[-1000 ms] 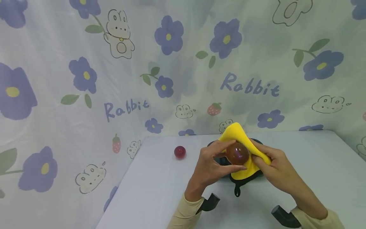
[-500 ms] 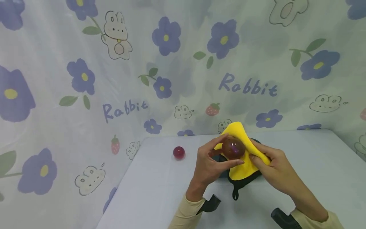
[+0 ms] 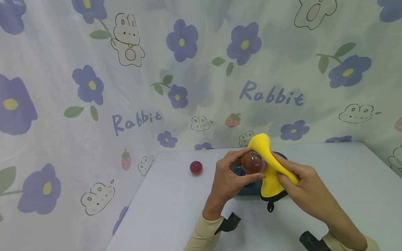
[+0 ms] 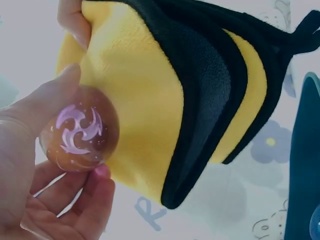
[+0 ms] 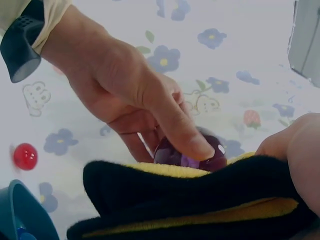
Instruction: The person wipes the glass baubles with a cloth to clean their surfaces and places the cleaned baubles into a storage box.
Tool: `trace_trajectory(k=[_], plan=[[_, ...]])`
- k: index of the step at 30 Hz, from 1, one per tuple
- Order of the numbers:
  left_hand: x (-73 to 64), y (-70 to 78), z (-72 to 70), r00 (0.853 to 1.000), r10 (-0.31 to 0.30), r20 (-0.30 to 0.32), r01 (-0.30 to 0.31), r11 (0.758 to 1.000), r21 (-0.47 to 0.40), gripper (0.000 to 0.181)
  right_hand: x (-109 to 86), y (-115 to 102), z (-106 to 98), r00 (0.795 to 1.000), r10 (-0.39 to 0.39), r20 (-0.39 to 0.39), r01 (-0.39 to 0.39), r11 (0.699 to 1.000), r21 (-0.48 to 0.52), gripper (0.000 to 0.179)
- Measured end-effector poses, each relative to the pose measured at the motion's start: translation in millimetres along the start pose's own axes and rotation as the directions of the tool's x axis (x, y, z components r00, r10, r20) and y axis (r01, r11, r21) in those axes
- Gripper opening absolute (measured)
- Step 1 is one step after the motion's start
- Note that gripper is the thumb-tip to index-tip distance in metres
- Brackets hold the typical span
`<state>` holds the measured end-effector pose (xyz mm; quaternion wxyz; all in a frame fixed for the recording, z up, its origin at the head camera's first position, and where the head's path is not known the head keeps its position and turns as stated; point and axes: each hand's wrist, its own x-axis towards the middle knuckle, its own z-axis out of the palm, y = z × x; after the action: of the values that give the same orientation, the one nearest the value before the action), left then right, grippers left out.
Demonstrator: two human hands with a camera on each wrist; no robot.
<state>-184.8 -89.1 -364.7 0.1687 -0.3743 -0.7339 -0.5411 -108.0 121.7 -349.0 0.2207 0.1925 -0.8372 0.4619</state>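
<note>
Between the thumb and fingers of my left hand (image 3: 227, 176) is a glossy, see-through amber-brown ball (image 3: 251, 162). In the left wrist view a purple swirl emblem shows on the ball (image 4: 80, 131). My right hand (image 3: 311, 186) grips a folded yellow cloth (image 3: 271, 183) with dark edging and a hanging loop. The cloth lies against the right side of the ball, and its dark side faces the right wrist view. Both hands are raised in front of a teal container (image 3: 251, 190), which they and the cloth partly cover.
A smaller red ball (image 3: 196, 168) rests on the white table (image 3: 163, 209), left of the container. In the left wrist view, something blue and round (image 4: 315, 225) shows at the container. A curtain with flowers and rabbits (image 3: 201, 76) hangs behind the table.
The ball has shifted slightly left and turned, its purple marking now toward the right. The cloth first went left with it, then swung right, showing more of the container.
</note>
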Motion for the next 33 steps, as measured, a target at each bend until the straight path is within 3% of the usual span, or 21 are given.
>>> trace_trajectory(k=[8,15,22,26,33], plan=[[0.2,0.8,-0.8,0.998,-0.039,0.042,0.037,0.998,0.044,0.065,-2.3,-4.8,3.7,0.993,-0.118,-0.020,0.117,0.992,-0.054,0.061],[1.3,-1.0,-0.9,0.997,0.031,0.078,-0.038,0.995,0.092,0.062,1.5,-2.1,6.7,0.962,-0.270,-0.026,0.262,0.948,-0.179,0.077],[2.9,-0.8,0.0,0.988,0.084,0.129,-0.093,0.994,0.063,0.060,5.0,3.2,7.8,0.938,-0.346,-0.017,0.332,0.913,-0.235,0.083],[3.8,-0.4,-0.4,0.984,0.102,0.144,-0.114,0.990,0.079,0.059,8.5,6.2,7.0,0.933,-0.360,-0.007,0.351,0.915,-0.201,0.081],[3.7,3.9,-1.2,0.977,0.144,0.158,-0.164,0.980,0.117,0.058,15.3,17.3,4.1,0.966,-0.258,0.032,0.260,0.958,-0.118,0.075]])
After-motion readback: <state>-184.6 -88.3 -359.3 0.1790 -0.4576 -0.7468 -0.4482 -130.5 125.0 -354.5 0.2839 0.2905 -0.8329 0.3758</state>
